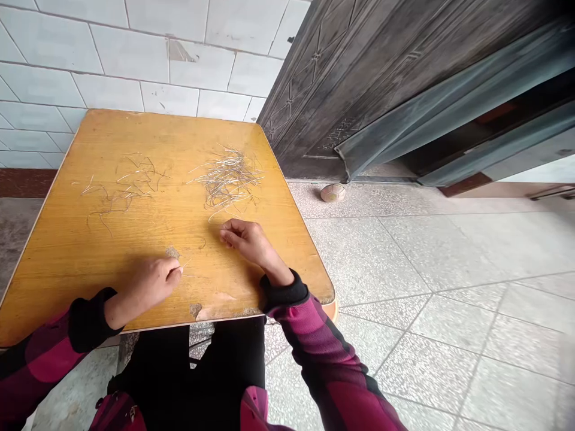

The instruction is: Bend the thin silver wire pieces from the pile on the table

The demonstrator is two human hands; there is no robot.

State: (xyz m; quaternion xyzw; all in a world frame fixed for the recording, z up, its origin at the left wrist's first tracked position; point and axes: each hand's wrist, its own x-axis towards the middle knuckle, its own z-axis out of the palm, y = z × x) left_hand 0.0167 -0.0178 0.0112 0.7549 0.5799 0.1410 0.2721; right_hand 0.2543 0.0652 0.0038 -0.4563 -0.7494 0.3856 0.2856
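My left hand (155,280) is over the table's near side, fingers pinched on a thin pale strand (185,264) that sticks out past the fingertips. A dense heap of thin wire-like strands (231,179), some whitish and some dark, lies toward the right of the tabletop. Just below that heap is my right hand (249,239), with its fingers curled together; whether anything is between them is too small to make out. A looser scatter of bent strands (130,188) lies farther left. One curved dark strand (202,243) rests between my hands.
The yellow wooden table (175,137) has chipped patches near its front edge. White wall tiles (135,54) rise behind it. At the right stand a dark carved door (323,90) and a grey-green curtain (404,126). A roundish pale object (333,193) sits on the tiled floor.
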